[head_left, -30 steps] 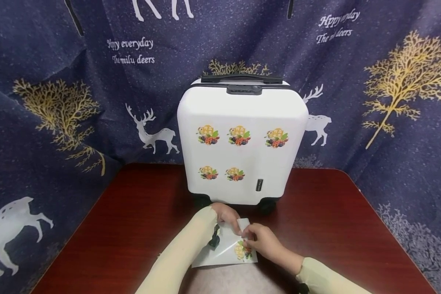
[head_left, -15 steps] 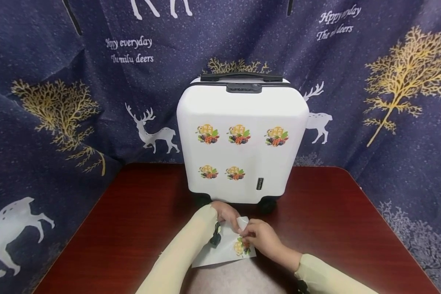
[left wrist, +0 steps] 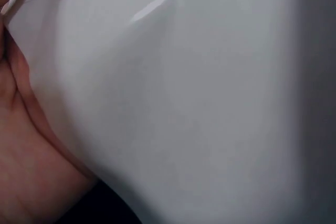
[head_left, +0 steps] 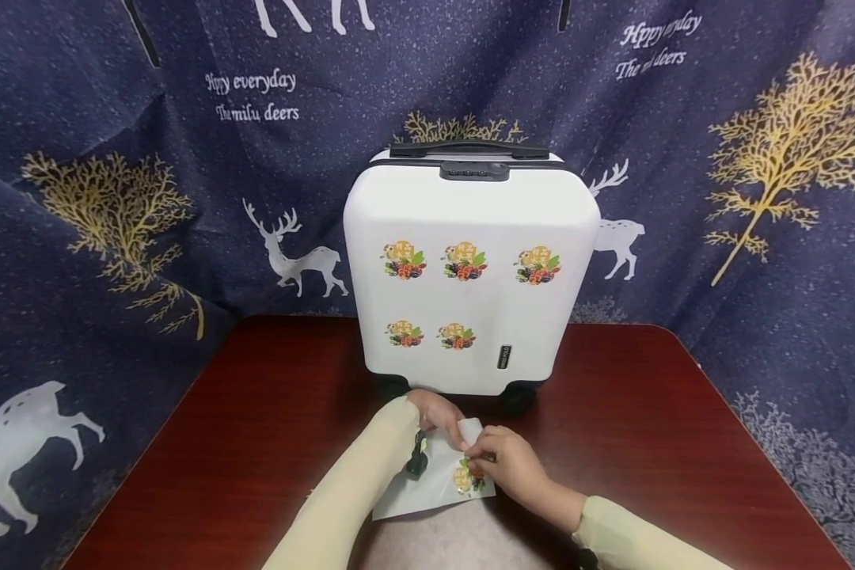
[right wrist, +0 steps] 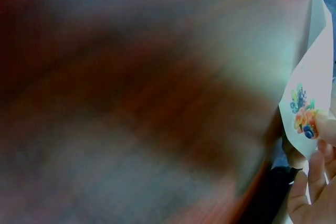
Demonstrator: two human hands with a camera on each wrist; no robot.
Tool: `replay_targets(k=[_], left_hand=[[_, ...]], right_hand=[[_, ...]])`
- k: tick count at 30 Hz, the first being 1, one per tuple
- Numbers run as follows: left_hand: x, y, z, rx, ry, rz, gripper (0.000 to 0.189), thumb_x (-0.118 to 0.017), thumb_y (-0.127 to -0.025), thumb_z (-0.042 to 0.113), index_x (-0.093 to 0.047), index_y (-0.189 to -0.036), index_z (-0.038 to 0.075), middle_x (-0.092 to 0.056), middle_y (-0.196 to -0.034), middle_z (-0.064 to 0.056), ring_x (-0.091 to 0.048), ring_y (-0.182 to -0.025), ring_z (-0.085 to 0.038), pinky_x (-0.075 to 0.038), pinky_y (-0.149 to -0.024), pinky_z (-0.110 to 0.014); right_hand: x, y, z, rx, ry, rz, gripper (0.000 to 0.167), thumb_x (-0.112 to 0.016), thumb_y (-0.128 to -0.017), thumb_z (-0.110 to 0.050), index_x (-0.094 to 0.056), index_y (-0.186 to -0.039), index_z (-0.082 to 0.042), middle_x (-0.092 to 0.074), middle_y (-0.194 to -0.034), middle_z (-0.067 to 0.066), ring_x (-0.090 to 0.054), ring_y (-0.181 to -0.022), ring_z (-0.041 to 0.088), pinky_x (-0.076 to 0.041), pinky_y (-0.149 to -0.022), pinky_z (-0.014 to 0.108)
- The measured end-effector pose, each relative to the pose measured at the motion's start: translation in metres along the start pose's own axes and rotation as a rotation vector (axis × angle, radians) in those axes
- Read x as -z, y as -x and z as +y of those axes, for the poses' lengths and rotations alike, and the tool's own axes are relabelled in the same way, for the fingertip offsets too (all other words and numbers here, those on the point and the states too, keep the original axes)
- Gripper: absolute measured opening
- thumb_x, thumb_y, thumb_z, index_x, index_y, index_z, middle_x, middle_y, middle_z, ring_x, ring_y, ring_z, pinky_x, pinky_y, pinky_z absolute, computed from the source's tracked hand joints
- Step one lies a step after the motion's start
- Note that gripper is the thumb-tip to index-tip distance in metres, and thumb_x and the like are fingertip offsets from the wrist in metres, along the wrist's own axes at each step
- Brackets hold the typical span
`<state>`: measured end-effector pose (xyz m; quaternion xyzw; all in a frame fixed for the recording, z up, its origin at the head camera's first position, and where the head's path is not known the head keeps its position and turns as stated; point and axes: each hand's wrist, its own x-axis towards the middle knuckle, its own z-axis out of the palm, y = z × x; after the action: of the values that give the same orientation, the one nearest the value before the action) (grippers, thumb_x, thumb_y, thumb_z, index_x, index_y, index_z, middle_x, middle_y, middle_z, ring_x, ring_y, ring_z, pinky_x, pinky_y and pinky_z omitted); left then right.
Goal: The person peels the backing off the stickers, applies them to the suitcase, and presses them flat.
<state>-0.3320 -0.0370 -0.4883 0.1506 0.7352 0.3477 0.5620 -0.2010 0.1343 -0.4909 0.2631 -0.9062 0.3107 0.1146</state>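
A white sticker sheet point(head_left: 416, 495) is held between both hands in front of the suitcase, bent near its top corner. One fruit sticker point(head_left: 464, 478) shows at its right side, printed in yellow, red and green. My left hand point(head_left: 436, 413) grips the sheet's upper part from behind, and in the left wrist view the sheet point(left wrist: 199, 93) hides most of that hand. At the sticker's upper edge, the right hand point(head_left: 511, 461) pinches with thumb and fingertips. The right wrist view shows the thumb over the edge of the sticker's picture point(right wrist: 304, 116).
Behind the hands a white suitcase point(head_left: 470, 214) stands upright on the dark red table point(head_left: 256, 427). Several matching fruit stickers point(head_left: 404, 261) are on its front, in two rows. A small black label point(head_left: 504, 357) sits low on the right. Blue patterned cloth point(head_left: 271, 174) hangs behind.
The sheet's lower right edge has risen slightly, and the right hand has shifted a little up and left. The left hand stays almost in place.
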Motion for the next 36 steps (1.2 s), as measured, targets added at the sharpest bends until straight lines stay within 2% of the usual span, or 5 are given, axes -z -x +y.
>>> replay_targets(k=[11, 15, 25, 28, 36], left_hand=[[-0.0002, 0.0000, -0.0020, 0.002, 0.038, -0.019, 0.013, -0.060, -0.098, 0.005, -0.070, -0.106, 0.004, -0.070, -0.086, 0.000, -0.066, -0.078, -0.011, -0.055, -0.069, -0.022], [0.0007, -0.0002, -0.0026, 0.000, 0.049, -0.019, 0.010, -0.060, -0.098, 0.005, -0.069, -0.099, 0.008, -0.070, -0.084, 0.000, -0.067, -0.078, -0.012, -0.056, -0.069, -0.022], [0.0019, 0.0006, -0.0011, 0.013, 0.052, -0.021, 0.014, -0.058, -0.097, 0.003, -0.066, -0.091, 0.013, -0.069, -0.084, 0.001, -0.065, -0.078, -0.012, -0.055, -0.072, -0.024], [0.0023, 0.0012, -0.0011, 0.016, 0.047, -0.026, 0.012, -0.057, -0.097, 0.004, -0.065, -0.092, 0.012, -0.069, -0.084, 0.000, -0.065, -0.078, -0.013, -0.056, -0.073, -0.025], [0.0029, 0.0025, 0.0002, 0.027, 0.060, -0.022, 0.010, -0.058, -0.096, 0.005, -0.066, -0.095, 0.011, -0.070, -0.086, -0.001, -0.066, -0.079, -0.013, -0.057, -0.073, -0.026]], right_hand=[[-0.0001, 0.0013, -0.0030, -0.036, -0.024, 0.009, 0.015, -0.084, -0.075, -0.003, -0.077, -0.078, -0.016, -0.068, -0.081, -0.008, -0.057, -0.078, 0.003, -0.051, -0.072, 0.021], [0.0000, 0.0013, -0.0034, -0.043, -0.024, 0.009, 0.015, -0.083, -0.076, -0.002, -0.077, -0.077, -0.016, -0.069, -0.080, -0.008, -0.057, -0.078, 0.003, -0.050, -0.071, 0.021], [0.0011, 0.0011, -0.0061, -0.130, 0.028, -0.052, 0.008, -0.083, -0.080, -0.010, -0.078, -0.083, -0.016, -0.068, -0.084, -0.008, -0.056, -0.079, 0.004, -0.049, -0.070, 0.023], [0.0028, 0.0019, -0.0065, -0.117, 0.042, -0.048, 0.007, -0.083, -0.082, -0.012, -0.080, -0.087, -0.015, -0.068, -0.083, -0.009, -0.055, -0.078, 0.003, -0.049, -0.069, 0.022], [0.0044, 0.0042, -0.0051, -0.047, 0.075, -0.022, 0.010, -0.084, -0.080, -0.011, -0.082, -0.086, -0.018, -0.071, -0.085, -0.009, -0.059, -0.081, 0.006, -0.053, -0.072, 0.023]])
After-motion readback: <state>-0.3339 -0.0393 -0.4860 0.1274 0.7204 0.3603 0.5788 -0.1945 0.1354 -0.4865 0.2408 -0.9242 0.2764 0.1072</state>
